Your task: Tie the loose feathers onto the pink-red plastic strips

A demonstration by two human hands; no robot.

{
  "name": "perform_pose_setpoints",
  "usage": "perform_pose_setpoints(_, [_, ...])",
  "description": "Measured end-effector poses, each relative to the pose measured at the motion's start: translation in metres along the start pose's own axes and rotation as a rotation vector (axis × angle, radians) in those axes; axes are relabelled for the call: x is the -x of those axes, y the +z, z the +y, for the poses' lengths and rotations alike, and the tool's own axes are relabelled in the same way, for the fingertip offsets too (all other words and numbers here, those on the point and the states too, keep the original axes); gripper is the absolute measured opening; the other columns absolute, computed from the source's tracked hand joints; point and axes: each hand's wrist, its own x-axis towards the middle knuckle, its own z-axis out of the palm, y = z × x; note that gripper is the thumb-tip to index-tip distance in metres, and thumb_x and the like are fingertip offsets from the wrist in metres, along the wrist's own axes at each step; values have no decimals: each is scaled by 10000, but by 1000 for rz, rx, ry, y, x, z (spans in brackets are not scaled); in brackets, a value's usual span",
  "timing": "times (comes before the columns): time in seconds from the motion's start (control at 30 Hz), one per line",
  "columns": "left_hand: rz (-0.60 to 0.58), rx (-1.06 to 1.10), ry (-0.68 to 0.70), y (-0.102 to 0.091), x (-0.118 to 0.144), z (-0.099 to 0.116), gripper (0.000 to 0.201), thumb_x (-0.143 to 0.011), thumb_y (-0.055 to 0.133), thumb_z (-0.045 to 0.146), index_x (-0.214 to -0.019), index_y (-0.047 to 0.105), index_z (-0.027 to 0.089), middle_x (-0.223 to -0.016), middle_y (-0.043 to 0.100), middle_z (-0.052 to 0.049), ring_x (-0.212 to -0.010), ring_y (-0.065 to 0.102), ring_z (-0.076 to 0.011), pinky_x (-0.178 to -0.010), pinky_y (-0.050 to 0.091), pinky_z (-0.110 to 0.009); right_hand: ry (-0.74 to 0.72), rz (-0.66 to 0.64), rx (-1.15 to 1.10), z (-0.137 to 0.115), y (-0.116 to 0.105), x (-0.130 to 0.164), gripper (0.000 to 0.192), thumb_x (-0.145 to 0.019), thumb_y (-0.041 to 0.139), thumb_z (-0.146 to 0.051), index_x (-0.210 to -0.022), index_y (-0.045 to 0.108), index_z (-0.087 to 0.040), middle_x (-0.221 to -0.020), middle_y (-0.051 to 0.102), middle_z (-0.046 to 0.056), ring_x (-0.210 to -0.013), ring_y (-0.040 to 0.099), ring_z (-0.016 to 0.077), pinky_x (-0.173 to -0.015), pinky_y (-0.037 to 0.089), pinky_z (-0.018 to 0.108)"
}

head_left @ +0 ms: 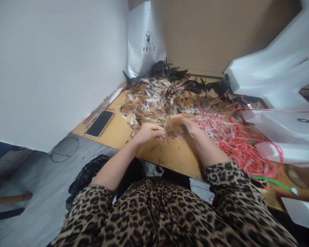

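Observation:
A small bunch of brown feathers (173, 128) is between my two hands, just above the table (154, 153). My left hand (149, 132) is closed, its thumb and fingers pinching the pale lower ends of the bunch. My right hand (187, 125), partly blurred, curls around the fluffy side of the same feathers. Right behind my hands spreads a wide heap of brown and whitish feathers (149, 99). Longer black feathers (167, 70) lie along the far side of that heap.
To the right, pink and red strips (237, 144) lie tangled beside a white sewing machine (278, 77). A phone (100, 123) rests near the table's left edge. At the back stands a silver-white bag (146, 37). A black plastic bag (89, 175) is below, at left.

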Motion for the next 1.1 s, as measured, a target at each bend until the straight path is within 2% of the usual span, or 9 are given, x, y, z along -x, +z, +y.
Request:
perform_pose_setpoints(0.13, [212,390,-60,6,-8,-12,171,-627,696,237,-713,644,99,-601,624,-15,-475,536,-30,-456,405,-114,50,156,-224,4,10,-6,217,-655,643,-346,-659,588,-137,-643,593,0,-595,512,97,-602,402,230])
perform_pose_setpoints(0.2, [264,553,-111,9,-13,-19,104,-650,672,158,-724,636,94,-598,617,-9,-474,535,-15,-451,403,-88,66,202,-339,7,18,-8,213,-641,663,-331,-645,571,-139,-638,601,-2,-581,519,89,-597,408,225])
perform_pose_setpoints(0.3, [318,677,-188,13,-17,-25,44,-714,584,68,-724,623,84,-585,606,-12,-457,529,-9,-433,401,-67,93,231,-473,13,27,-9,223,-627,681,-323,-633,545,-147,-631,622,5,-576,550,97,-588,422,228])
perform_pose_setpoints(0.47, [258,833,-305,14,-16,-27,145,-779,473,26,-747,602,85,-603,593,-21,-470,538,-16,-413,406,-59,132,243,-616,23,34,-10,222,-599,704,-294,-612,545,-141,-578,632,9,-537,577,110,-567,446,239])
perform_pose_setpoints(0.63, [166,1059,-393,12,-13,-28,212,-837,382,58,-762,578,85,-601,550,-19,-467,519,-4,-399,388,-34,148,284,-600,24,34,-11,197,-573,718,-265,-609,581,-129,-590,649,21,-538,588,112,-563,455,235])
perform_pose_setpoints(0.77, [107,1161,-428,14,-10,-25,231,-849,352,67,-743,557,82,-598,505,-11,-439,474,12,-389,374,-19,141,252,-641,21,33,-10,194,-586,711,-269,-614,575,-133,-611,654,21,-572,602,121,-595,469,251])
perform_pose_setpoints(0.97, [113,1141,-432,18,-7,-21,204,-832,386,55,-732,558,101,-598,473,4,-420,425,25,-360,338,-8,133,218,-699,17,35,-8,207,-583,708,-275,-602,554,-137,-603,648,15,-571,595,116,-605,467,255])
perform_pose_setpoints(1.1, [118,999,-416,16,-8,-22,130,-811,470,95,-764,591,111,-626,518,-10,-467,469,12,-397,371,-26,122,253,-586,17,32,-8,217,-585,694,-300,-606,551,-138,-600,631,12,-566,578,112,-591,452,247])
